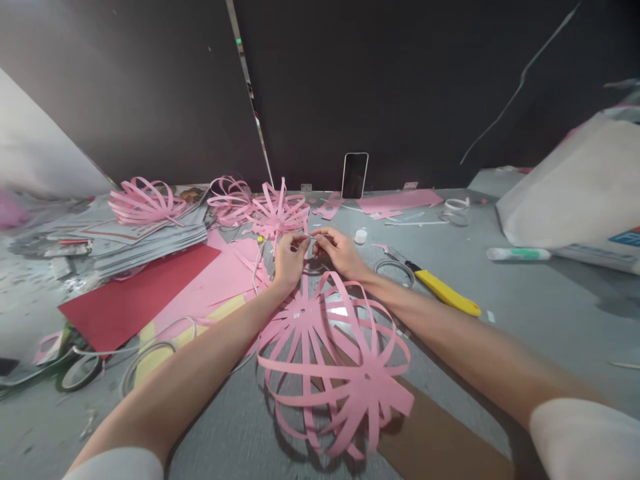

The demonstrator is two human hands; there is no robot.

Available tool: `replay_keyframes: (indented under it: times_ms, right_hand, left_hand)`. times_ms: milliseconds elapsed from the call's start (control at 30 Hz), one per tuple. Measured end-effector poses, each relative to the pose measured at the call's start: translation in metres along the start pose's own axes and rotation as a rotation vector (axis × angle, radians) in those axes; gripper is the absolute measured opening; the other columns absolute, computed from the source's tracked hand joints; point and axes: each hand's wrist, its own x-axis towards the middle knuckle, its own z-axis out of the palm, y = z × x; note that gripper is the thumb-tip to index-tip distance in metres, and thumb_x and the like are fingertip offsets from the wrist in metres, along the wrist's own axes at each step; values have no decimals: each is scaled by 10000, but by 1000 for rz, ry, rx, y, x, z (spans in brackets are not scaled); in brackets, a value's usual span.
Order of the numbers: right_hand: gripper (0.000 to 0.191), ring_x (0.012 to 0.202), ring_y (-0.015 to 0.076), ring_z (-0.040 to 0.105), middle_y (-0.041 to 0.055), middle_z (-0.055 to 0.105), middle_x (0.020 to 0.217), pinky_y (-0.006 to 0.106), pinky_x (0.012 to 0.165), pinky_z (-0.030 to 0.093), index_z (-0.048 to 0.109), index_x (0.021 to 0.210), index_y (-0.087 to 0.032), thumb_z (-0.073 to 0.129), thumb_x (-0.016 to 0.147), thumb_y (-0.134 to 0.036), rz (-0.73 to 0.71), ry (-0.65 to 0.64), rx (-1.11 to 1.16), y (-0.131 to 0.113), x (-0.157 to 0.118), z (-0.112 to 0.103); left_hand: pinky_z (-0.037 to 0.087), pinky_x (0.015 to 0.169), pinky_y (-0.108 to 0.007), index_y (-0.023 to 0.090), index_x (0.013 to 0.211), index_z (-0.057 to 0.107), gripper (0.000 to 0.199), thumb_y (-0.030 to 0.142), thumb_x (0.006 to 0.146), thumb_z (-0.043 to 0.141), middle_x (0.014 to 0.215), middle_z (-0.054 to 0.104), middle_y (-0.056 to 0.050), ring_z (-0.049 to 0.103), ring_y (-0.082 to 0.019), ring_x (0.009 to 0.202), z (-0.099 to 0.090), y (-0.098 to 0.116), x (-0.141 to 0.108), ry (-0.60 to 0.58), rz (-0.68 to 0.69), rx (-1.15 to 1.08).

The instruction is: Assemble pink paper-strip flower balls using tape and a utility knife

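Left hand [289,260]: bent at thumb and forefinger, pinching one end of a thin strand [312,239], too small to identify; just beyond the near ball [370,377].
Right hand [340,252]: pinching at the same strand, fingers curled; separated from the left by only a narrow gap.
Forearms [450,333]: slanting in from the lower corners, one on each side of the near ball, with little room inside.
Brown card [445,433]: flat, running off the bottom edge, partly beneath the near ball.
Near ball: woven loosely from pink strips, tilted between the forearms, open like a cage, one strip reaching up toward the hands.
Left side: crowded with scissors [80,373], yellow sheet [150,353], and red sheet [140,297] overlapping pink paper [200,287] right up to the left forearm.
Right side: more generous, with grey table [525,320] showing between yellow cutter [447,293] and marker [519,254].
Cutter: lying aslant close outside the right forearm, pointed toward a wire coil [393,262].
Cap [361,236]: white, just past the right hand.
Far balls [279,223]: pink, grouped behind the left hand; another on the paper stack [145,233].
Far edge: bounded by black wall [380,80], phone [355,177] propped against it.
Far right: hemmed by a white bag [565,187].
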Motion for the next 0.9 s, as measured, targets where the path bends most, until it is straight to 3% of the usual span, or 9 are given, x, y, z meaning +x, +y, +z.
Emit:
replay_keyframes:
  times_ms: [133,267,467,633,767,833,900]
  right_hand:
    - [454,758,174,677,21,732,830,313,743,548,682,1206,-207,695,932,-569,20,-14,29,-1,1,0]
    - [399,742,173,684,30,743,851,320,722,557,689,1116,-206,691,936,-561,13,-26,8,-3,0,0]
    - [431,738,182,723,3,756,801,326,725,581,552,1011,-243,766,872,-590,65,50,108,0,-1,1]
    - [416,827,207,727,52,758,879,341,761,579,632,932,-209,790,852,-585,58,147,12,4,0,-1]
    - [366,916,208,705,75,757,1004,349,835,566,684,910,-205,801,848,-546,33,141,33,9,3,-4]
    - [338,939,199,678,74,743,1049,326,836,550,711,887,-205,803,844,-527,-13,169,-23,11,4,-6]
    - [334,832,179,638,51,721,944,294,735,525,726,876,-202,807,832,-523,-21,211,-80,13,5,-7]
  left_hand:
    - [480,892,-335,178,951,720,135,307,929,686,980,733,-75,642,-199,921,-1,-3,1,10,-11,22]
    - [485,918,-365,183,944,714,132,311,935,683,982,705,-81,632,-221,964,0,-5,1,16,-12,52]
    - [392,1094,-481,205,1040,656,176,281,903,736,1162,577,-120,525,-297,1200,1,5,-5,174,73,266]
    - [329,1093,-513,226,948,636,158,371,945,697,1080,627,-91,552,-302,1143,5,13,-12,2,98,359]
    - [373,1026,-451,208,985,619,250,431,928,716,979,667,-67,605,-249,979,7,9,-10,-27,40,312]
    - [404,971,-423,201,842,609,312,488,945,676,865,657,-51,595,-231,884,6,7,-9,-54,12,324]
    - [426,916,-397,205,675,557,409,485,960,645,762,632,-45,569,-223,822,6,7,-7,-92,17,345]
